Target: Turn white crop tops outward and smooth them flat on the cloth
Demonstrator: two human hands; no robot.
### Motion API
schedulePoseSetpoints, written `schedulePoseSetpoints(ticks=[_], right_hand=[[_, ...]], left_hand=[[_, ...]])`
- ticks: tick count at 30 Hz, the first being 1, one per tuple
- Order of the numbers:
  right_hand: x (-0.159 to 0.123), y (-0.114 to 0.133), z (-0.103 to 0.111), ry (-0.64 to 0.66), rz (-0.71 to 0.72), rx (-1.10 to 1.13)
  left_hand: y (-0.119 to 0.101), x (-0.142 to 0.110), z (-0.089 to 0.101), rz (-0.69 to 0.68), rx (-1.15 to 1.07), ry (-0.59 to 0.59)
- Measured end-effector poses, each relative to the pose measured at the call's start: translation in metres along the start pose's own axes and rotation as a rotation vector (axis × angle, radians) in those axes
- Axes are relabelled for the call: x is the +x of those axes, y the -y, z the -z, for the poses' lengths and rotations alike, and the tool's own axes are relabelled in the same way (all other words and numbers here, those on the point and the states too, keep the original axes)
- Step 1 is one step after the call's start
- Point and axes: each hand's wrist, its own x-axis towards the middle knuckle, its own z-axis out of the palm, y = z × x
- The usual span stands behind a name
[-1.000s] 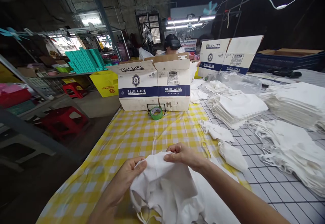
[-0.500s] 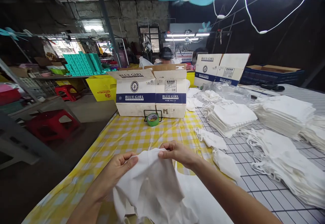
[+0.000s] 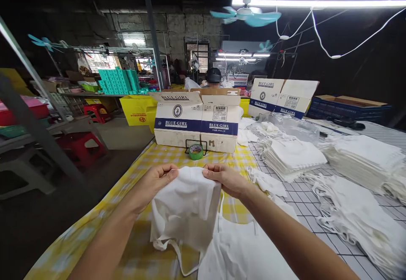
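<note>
A white camisole (image 3: 187,204) hangs between my two hands over the table, its thin straps dangling at the bottom. My left hand (image 3: 160,178) pinches its upper left edge between thumb and fingers. At the upper right edge, my right hand (image 3: 226,179) grips the cloth the same way. Another white camisole (image 3: 244,248) lies flat below my right forearm, straps toward the far side. Small white cloth pieces (image 3: 268,182) rest to the right of my right hand. Beyond both hands, a roll of green tape (image 3: 196,152) stands in a black wire holder.
A yellow checked cloth (image 3: 127,206) covers the table. An opened beer carton (image 3: 196,123) stands at its far edge, with a person (image 3: 214,77) behind. Stacks of white garments (image 3: 292,155) and a loose pile (image 3: 355,212) occupy the right side. Red stools (image 3: 83,144) stand left on the floor.
Both hands have raised and spread the camisole, so its straps now hang down. The flat camisole beneath shows more. The head view has tilted upward, bringing the ceiling fan and lamp into sight.
</note>
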Motion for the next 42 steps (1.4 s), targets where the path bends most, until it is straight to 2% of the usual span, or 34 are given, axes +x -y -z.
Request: schedulePoseSetpoints(ticks=[8,16,18,21,23,28,34,39,42], right_hand=[[-0.008,-0.004,-0.002,-0.028,-0.087,0.029],[-0.010,0.004,-0.001,-0.054,-0.019,0.030],[-0.011,0.008,-0.003,-0.071,-0.008,0.048],[-0.010,0.012,-0.004,-0.067,-0.002,0.052],[-0.010,0.015,-0.003,-0.058,-0.001,0.041],[-0.010,0.018,0.002,-0.098,-0.006,-0.010],[-0.012,0.018,0.005,-0.057,-0.049,-0.067],[-0.011,0.017,0.007,-0.057,-0.029,-0.052],[-0.011,0.015,0.007,-0.061,-0.033,-0.043]], left_hand=[[0.008,-0.001,-0.012,0.014,-0.150,0.062],[0.007,-0.004,-0.015,0.070,-0.223,0.071],[0.006,-0.005,-0.015,0.106,-0.199,0.137],[0.006,-0.006,-0.015,0.198,-0.042,0.321],[0.006,-0.006,-0.015,0.221,0.035,0.384],[0.006,-0.002,-0.018,0.085,-0.099,0.297],[0.009,-0.003,-0.020,0.140,-0.294,0.274],[0.017,0.000,-0.018,0.147,-0.278,0.223],[0.017,-0.001,-0.018,0.104,-0.203,0.254]])
